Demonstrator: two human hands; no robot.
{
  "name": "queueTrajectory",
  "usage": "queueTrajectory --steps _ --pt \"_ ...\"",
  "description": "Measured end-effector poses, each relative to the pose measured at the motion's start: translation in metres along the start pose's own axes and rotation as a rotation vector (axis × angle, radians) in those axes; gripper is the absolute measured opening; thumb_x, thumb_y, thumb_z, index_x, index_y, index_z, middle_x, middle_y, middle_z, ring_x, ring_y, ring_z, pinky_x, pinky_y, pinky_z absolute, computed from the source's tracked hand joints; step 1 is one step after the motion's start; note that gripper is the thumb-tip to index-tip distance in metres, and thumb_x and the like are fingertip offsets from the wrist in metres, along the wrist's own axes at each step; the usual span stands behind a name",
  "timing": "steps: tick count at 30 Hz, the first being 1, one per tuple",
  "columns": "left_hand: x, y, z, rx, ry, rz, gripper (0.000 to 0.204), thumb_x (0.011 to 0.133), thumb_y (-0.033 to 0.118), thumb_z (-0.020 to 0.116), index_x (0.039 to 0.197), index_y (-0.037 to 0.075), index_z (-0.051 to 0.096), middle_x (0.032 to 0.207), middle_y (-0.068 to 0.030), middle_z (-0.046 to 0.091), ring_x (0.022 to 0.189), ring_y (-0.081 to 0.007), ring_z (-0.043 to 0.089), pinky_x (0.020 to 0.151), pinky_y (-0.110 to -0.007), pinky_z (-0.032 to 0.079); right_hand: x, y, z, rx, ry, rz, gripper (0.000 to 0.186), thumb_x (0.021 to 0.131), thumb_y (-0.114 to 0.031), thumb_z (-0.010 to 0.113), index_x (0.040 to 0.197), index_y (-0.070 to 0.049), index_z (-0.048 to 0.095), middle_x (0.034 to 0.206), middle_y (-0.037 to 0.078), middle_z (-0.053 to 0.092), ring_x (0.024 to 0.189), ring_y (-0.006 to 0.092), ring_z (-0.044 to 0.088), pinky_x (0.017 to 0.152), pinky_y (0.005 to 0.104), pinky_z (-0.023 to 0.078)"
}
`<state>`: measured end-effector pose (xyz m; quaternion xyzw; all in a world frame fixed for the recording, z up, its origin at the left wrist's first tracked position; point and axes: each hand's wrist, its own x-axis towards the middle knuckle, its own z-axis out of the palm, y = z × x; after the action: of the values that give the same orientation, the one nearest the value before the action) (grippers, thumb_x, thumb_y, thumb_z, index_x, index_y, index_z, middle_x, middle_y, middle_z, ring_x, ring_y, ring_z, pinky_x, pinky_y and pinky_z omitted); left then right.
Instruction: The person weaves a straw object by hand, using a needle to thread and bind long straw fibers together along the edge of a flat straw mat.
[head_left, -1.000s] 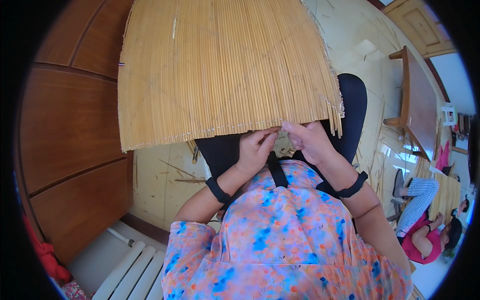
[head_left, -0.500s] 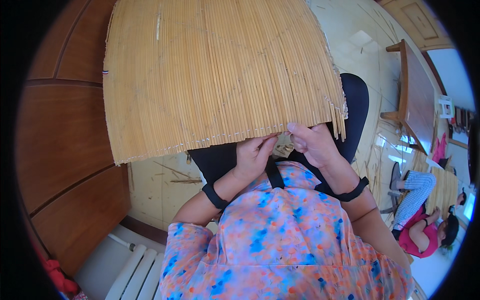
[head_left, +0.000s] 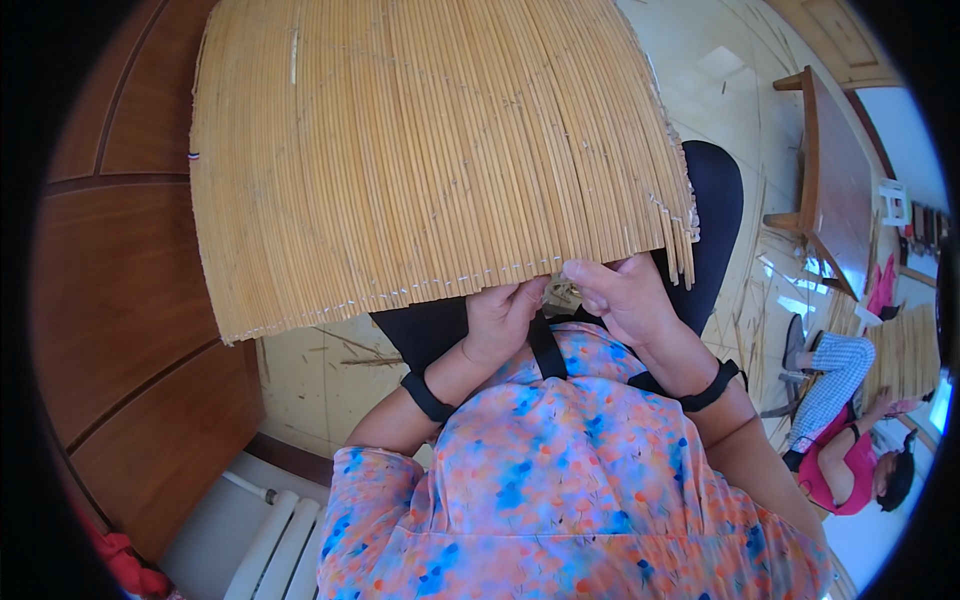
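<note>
A large mat of straight straw stalks (head_left: 430, 150) lies across my knees, its near edge stitched with small white thread loops. My left hand (head_left: 503, 318) is closed at that edge, thumb and fingers pinched together, with the fingertips partly under the stalks. Beside it, my right hand (head_left: 628, 297) is closed too, the thumb pointing left just below the edge and the fingers curled. Whatever the fingertips pinch is too small or hidden to tell. To the right of my right hand, a few stalk ends hang lower than the rest.
Brown wooden cabinet panels (head_left: 140, 290) stand at the left, above a white radiator (head_left: 275, 550). Loose stalks (head_left: 360, 350) litter the tiled floor. A wooden table (head_left: 835, 180) stands at the right. Below it sits another person (head_left: 845, 470) in a pink top, working at another straw mat (head_left: 905, 350).
Both hands have shifted slightly left and down, and the right thumb has come off the mat's edge. The mat's left side sits a little further left and lower. The other person's arm has moved.
</note>
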<state>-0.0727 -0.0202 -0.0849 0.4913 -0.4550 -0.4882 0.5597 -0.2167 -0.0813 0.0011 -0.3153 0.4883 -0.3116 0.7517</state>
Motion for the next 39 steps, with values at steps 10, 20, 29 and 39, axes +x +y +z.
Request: queueTrajectory --steps 10,20,29,39 --pt "-0.001 0.005 0.002 -0.156 -0.004 -0.067 0.012 0.094 0.003 0.058 0.102 -0.002 0.066 0.065 -0.0001 0.056 0.053 -0.0065 0.049 0.047 -0.022 0.04 -0.004 0.003 0.0 0.002 0.015 0.013 0.024 0.084 -0.006 0.067 0.105 -0.003 0.055 0.077 0.0 0.054 0.049 0.0032 0.04 0.041 0.0172 0.031" --pt "0.001 0.012 -0.011 0.275 -0.095 0.161 0.022 0.083 0.004 0.067 0.105 0.003 0.07 0.094 -0.0126 0.069 0.085 -0.0276 0.067 0.077 -0.034 0.052 -0.008 -0.003 -0.002 0.037 -0.018 0.035 0.022 0.084 -0.004 0.066 0.104 -0.003 0.058 0.079 0.002 0.058 0.049 0.0036 0.04 0.041 0.0172 0.031" --pt "0.009 0.035 -0.017 0.454 -0.005 0.531 0.022 0.077 -0.002 0.067 0.099 -0.002 0.069 0.098 -0.0147 0.069 0.089 -0.0303 0.068 0.08 -0.036 0.052 -0.015 -0.032 0.007 -0.016 -0.124 0.174 0.02 0.088 -0.013 0.062 0.103 0.0 0.059 0.084 0.007 0.065 0.048 0.0046 0.04 0.041 0.0184 0.03" --pt "0.013 0.035 -0.012 0.367 0.04 0.638 0.029 0.078 -0.009 0.06 0.106 -0.004 0.065 0.097 -0.0154 0.07 0.088 -0.0283 0.069 0.079 -0.034 0.053 -0.017 -0.035 0.015 0.091 -0.165 0.139 0.021 0.089 -0.019 0.064 0.09 0.001 0.066 0.06 -0.003 0.052 0.044 0.0037 0.035 0.039 0.0213 0.024"
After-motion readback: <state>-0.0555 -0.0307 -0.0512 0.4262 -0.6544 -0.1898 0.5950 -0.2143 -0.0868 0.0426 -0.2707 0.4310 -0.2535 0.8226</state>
